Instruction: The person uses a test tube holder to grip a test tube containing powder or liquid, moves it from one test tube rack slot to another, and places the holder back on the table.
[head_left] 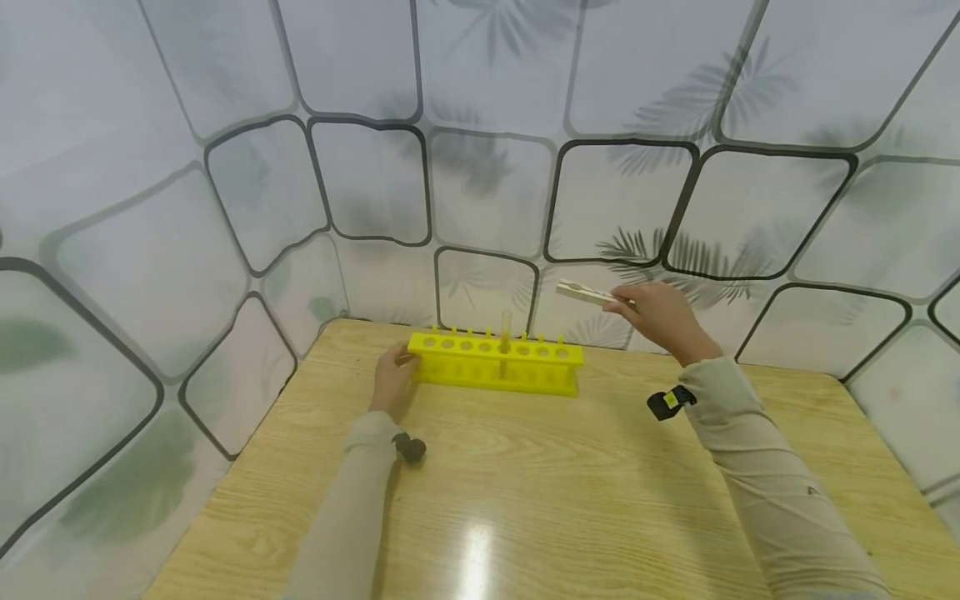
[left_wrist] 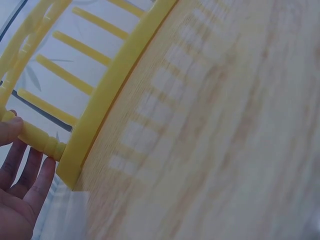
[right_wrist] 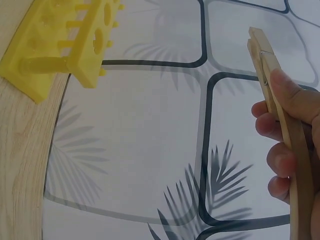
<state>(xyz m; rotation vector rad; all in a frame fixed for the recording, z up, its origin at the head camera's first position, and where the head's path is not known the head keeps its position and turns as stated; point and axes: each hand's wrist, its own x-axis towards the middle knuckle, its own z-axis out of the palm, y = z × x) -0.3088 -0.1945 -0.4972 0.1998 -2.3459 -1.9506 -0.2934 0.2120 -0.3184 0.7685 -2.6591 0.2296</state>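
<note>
- A person's left hand (head_left: 393, 377) is gripping the round end post of a long yellow plastic test-tube rack (head_left: 480, 357), thumb on one side, fingers curling behind.
- The rack is standing near the back edge of a pale wood-grain table (head_left: 480, 467).
- A slim, clear test tube (head_left: 506, 332) is standing upright in the rack, fifth hole from the left, its top rising above the upper plate.
- The right hand (head_left: 663, 317) is closing its fingers and thumb around a light wooden test-tube clamp (head_left: 585, 292), holding it above and right of the rack, its tip pointing left and not touching the tube.
- For good handling, the left hand should be bracing the rack firmly, since such light plastic could slide.
- The clamp seems best kept level, lined up with the tube's upper part; squeezing its handle gently and avoiding knocking the rim would probably be protecting the tube.
</note>
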